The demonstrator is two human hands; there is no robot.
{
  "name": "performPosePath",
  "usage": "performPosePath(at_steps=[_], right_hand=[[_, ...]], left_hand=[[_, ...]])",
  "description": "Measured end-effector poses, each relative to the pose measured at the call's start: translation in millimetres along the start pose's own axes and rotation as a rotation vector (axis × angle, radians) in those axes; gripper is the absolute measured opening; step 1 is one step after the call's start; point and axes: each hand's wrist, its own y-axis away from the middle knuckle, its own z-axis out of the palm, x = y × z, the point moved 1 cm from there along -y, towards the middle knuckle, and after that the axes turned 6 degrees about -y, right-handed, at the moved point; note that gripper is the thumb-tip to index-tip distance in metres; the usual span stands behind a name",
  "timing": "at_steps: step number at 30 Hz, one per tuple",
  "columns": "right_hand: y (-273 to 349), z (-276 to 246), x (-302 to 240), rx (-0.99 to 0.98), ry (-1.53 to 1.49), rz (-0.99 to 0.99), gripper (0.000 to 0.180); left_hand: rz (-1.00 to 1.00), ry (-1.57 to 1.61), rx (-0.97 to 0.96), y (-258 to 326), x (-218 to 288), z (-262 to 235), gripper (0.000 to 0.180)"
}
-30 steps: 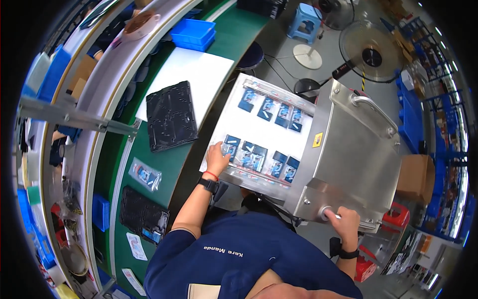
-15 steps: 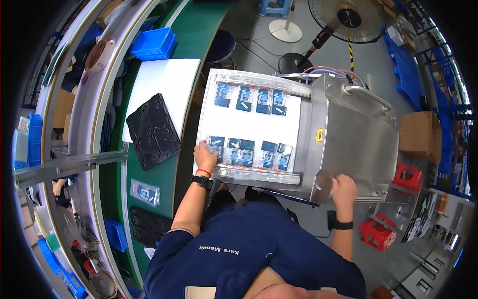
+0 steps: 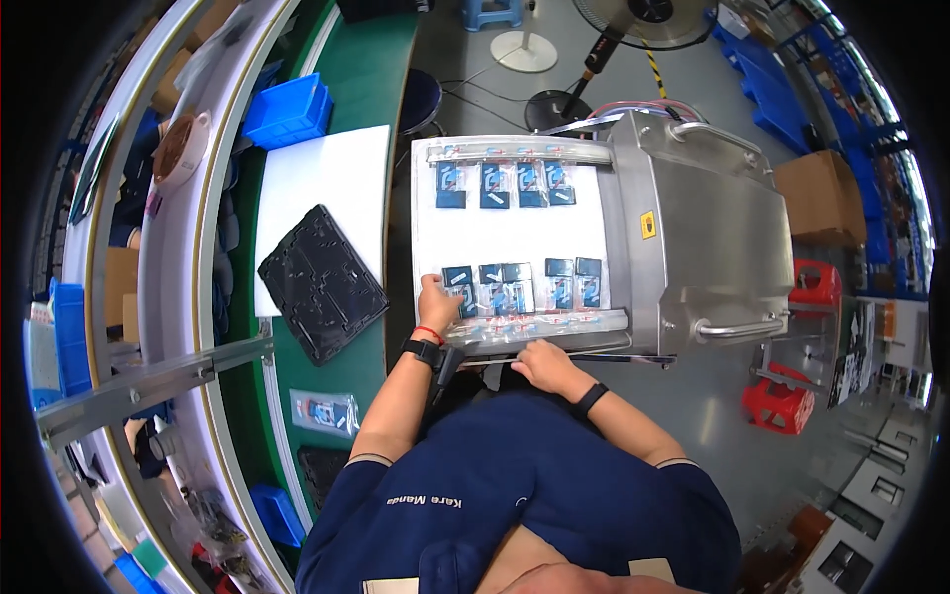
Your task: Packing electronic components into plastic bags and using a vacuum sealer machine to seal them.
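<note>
Bagged blue packet (image 3: 457, 277) at the near-left corner of the white bed (image 3: 515, 236), left hand (image 3: 438, 302) over its edge, grip unclear, right hand (image 3: 546, 367) by the metal machine's (image 3: 708, 230) front edge, fingers curled, hold unclear, bare strip between packet rows (image 3: 527, 178), gap before the green counter (image 3: 384, 74)

Grey floor (image 3: 708, 406) is being crossed by striped tape (image 3: 655, 74). A fan (image 3: 650, 10), a blue stool (image 3: 492, 14) and a red stool (image 3: 777, 406) are being borne by it. At left, a green bench (image 3: 376, 59) is being flanked by shelves (image 3: 182, 252).
</note>
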Motion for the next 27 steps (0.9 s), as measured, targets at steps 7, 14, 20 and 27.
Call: performPosePath(at_steps=[7, 14, 20, 27], right_hand=[[-19, -53, 85, 0.714, 0.152, 0.516, 0.037], [-49, -62, 119, 0.626, -0.153, 0.889, 0.060], [-45, -40, 100, 0.632, 0.155, 0.729, 0.055], [-64, -12, 90, 0.673, -0.385, 0.729, 0.043]], left_hand=[[-0.133, 0.571, -0.540, -5, 11, 14, 0.041], [-0.206, 0.566, -0.695, -6, 45, 32, 0.039], [-0.202, 0.826, -0.759, 9, 91, 76, 0.037], [-0.409, 0.923, -0.978, -2, 84, 103, 0.037]])
